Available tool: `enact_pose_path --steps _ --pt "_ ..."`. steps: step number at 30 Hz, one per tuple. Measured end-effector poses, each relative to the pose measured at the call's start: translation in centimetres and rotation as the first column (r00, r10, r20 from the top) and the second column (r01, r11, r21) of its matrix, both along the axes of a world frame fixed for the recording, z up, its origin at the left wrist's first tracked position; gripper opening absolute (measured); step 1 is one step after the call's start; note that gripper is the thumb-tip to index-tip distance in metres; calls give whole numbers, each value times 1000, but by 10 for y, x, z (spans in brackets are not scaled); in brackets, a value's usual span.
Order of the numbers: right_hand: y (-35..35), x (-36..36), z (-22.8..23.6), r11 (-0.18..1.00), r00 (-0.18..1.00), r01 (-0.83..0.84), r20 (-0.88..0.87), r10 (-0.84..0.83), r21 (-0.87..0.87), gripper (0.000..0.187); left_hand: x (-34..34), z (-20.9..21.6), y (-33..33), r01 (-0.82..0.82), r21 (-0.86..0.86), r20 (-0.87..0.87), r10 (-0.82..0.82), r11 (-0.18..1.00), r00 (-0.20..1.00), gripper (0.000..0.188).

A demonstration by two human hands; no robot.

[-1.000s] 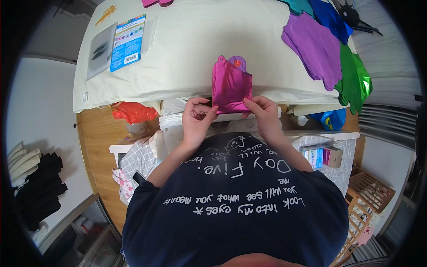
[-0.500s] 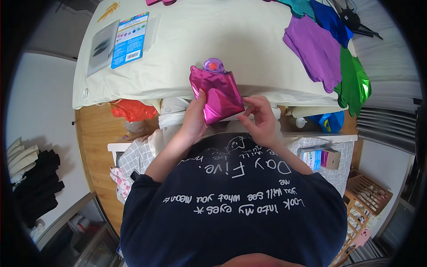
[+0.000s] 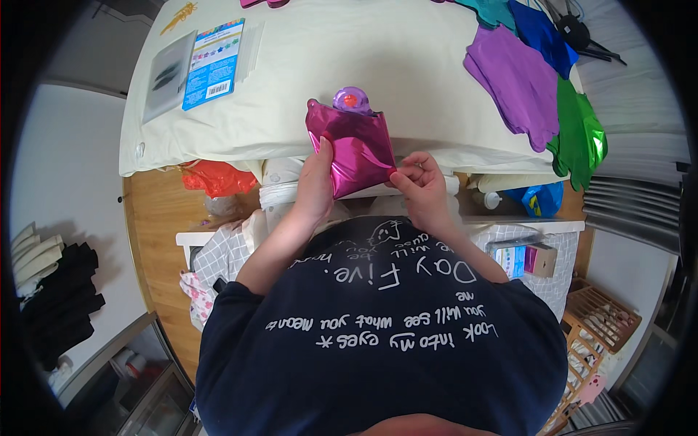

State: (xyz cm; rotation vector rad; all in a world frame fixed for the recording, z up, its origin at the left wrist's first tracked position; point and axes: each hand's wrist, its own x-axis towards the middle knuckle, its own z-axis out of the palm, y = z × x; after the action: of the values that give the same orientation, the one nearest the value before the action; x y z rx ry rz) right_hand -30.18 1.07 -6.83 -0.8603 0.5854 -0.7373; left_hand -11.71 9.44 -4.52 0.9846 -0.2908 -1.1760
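Observation:
Over the table's near edge I hold up a folded, shiny magenta foil balloon (image 3: 360,156). My left hand (image 3: 315,185) grips its left side, with the thumb laid on the front and the other fingers hidden behind. At the lower right corner, my right hand (image 3: 424,189) pinches the foil's edge between thumb and forefinger. Just beyond the balloon's top edge shows a round purple roll (image 3: 352,100) with an orange-red centre; the foil covers its lower part.
The cream-covered table (image 3: 349,58) bears a blue-and-white package (image 3: 213,69) beside clear plastic sleeves (image 3: 166,78). Orange-yellow strips (image 3: 179,17) lie far left. Flat foil balloons, among them a purple one (image 3: 512,83) and a green one (image 3: 574,131), spread along the right edge. Below hangs a red bag (image 3: 218,179).
The balloon has shifted slightly left and tilted a little more upright. My right hand's thumb and forefinger have closed on its lower right corner.

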Motion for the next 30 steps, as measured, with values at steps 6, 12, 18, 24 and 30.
enact_pose_path --steps 6,12,18,24,30 --pt "2 -3 12 965 986 -28 -164 -16 -261 22 7 -11 2 25 -65 33 -22 998 999 45" --pt "-11 1 25 977 955 -158 -275 115 -140 15 8 -14 8 54 -87 209 -34 995 977 50" --pt "-10 6 21 990 973 -142 -184 140 3 13 8 -21 7 -62 -49 191 71 997 979 56" --pt "-11 6 16 984 984 -157 -99 148 -82 31 4 -2 7 -65 -72 94 71 995 993 51" --pt "-19 18 44 865 962 -253 -208 177 -433 23 8 -1 15 177 -15 251 -168 984 953 55"
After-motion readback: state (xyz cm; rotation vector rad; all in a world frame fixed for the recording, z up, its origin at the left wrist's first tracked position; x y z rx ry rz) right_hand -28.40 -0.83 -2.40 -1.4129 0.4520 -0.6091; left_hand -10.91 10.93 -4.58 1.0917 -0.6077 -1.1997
